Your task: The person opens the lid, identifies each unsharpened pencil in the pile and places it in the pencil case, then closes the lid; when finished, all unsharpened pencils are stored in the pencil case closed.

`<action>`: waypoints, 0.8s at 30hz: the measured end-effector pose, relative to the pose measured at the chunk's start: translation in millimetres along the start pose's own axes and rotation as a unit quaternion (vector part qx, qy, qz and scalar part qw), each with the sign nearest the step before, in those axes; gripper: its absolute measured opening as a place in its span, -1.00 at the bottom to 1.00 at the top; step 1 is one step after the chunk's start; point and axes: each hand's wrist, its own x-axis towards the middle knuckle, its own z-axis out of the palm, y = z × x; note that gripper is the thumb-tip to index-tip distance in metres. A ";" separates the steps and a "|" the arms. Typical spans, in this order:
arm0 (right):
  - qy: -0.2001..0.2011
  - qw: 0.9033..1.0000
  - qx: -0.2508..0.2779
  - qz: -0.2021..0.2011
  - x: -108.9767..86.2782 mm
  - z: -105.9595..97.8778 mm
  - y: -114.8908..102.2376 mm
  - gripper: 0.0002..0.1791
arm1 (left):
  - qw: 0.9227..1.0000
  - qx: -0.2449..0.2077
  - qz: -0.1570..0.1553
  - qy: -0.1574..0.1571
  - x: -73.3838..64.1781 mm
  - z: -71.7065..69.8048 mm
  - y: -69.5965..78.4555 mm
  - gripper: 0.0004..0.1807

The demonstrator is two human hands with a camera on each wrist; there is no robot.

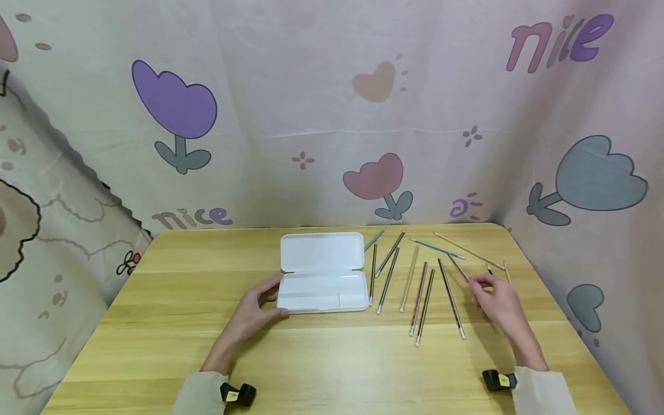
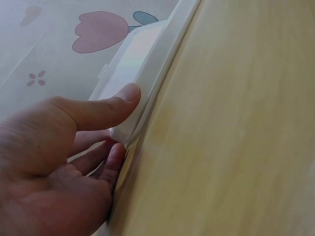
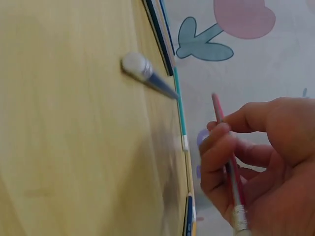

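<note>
While the hinged white plastic pencil case lay open on the yellow wood-grained bench, lid at the far side, the left grip was clamped on its near left corner: thumb at the front edge, other fingers about the left end.

Item, held: one slender red pencil with a white eraser end, at the bench's right side, slanted, the eraser end toward the wrist. The right grip was clamped on its shaft in a pinch.

Items, loose, right of the case: one dark red pencil with a white eraser; beside it, one black pencil with a white eraser; one teal pencil with a white eraser, overlapped in the head view by the held one, contact not determinable; one long pale wood-coloured pencil, near the far right edge; others besides.

Handling notes, by judgement: the hold called for light pressure near mid-shaft, with both ends raised clear of the neighbours before any sideways travel, lest they roll. The left grip was best kept steady without squeezing, lest the case skid or tip.
</note>
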 end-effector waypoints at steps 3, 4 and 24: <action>0.004 1.000 -0.009 -0.012 -1.5 1.0 -6.5 -0.56 | 1.000 0.000 -0.003 0.001 -0.6 0.5 1.4 -0.13; 0.006 1.000 -0.011 -0.015 -2.2 1.7 -8.8 -0.55 | 1.000 0.000 -0.004 0.002 -0.7 0.7 2.0 -0.13; -0.036 0.991 0.110 -0.073 -1.1 33.4 -47.5 -0.78 | 1.000 0.009 -0.005 0.005 -1.4 -0.3 2.7 -0.11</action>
